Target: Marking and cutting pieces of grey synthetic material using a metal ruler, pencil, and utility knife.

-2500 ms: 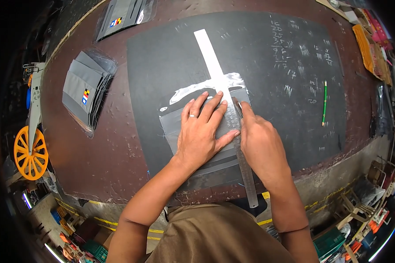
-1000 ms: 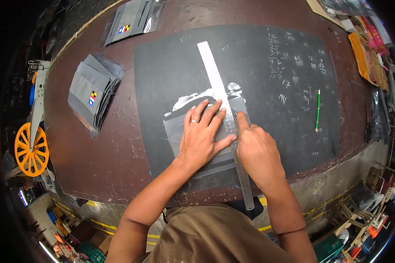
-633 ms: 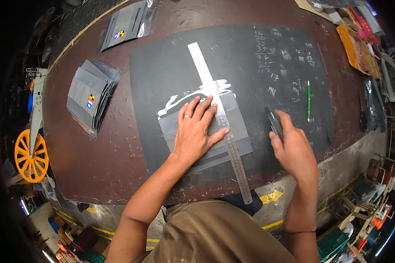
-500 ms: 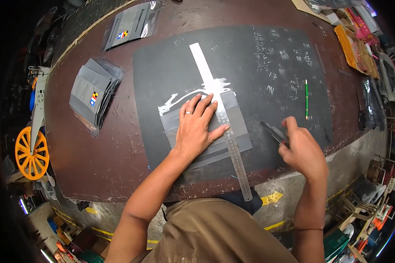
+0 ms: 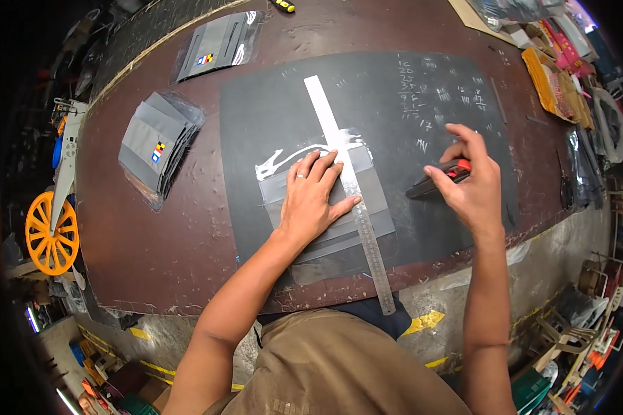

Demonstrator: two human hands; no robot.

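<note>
Left hand [image 5: 313,200] flat, fingers spread, pinning grey plastic-wrapped fabric piece [image 5: 332,207] beside long steel ruler [image 5: 349,187]; right hand [image 5: 472,187] closed around red-black utility knife [image 5: 437,180], off toward right edge of dark cutting mat [image 5: 436,104]. Best keep firm pressure, ruler unshifted.

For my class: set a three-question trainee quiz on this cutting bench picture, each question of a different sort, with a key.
1. True or false: the left hand lies flat on the grey plastic-wrapped piece beside the steel ruler.
2. What does the right hand hold? A) a green pencil B) a red and black utility knife C) a roll of tape
3. Fill in: the ruler lies across a dark ___ on the brown table.

Key: 1 true; 2 B; 3 cutting mat.
</note>
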